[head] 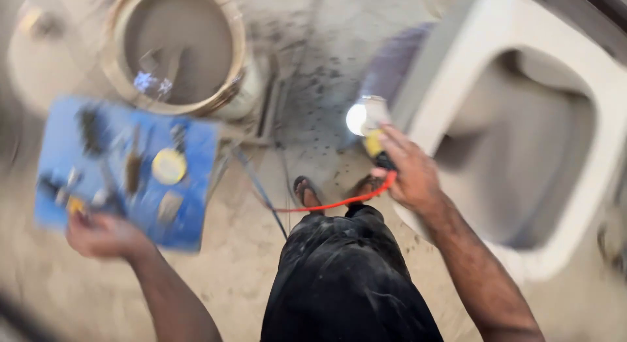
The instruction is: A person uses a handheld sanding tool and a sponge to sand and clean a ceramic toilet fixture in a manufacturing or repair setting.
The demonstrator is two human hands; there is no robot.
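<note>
Blue tray [189, 218] of tools gripped by my left hand [104, 236]; right hand [411, 175] fingers clenched round lit torch [366, 116]; carrying step, next needs steady set-down.

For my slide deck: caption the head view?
Left hand holds a blue tool board; right hand grips a lit torch.

Blue tray and power tool, one in each of my hands.
My left hand [104, 236] grips the tilted blue tray [127, 169] from below; my right hand [410, 175] clasps the yellow-black tool [372, 130], its orange cord [339, 201] trailing left.
</note>
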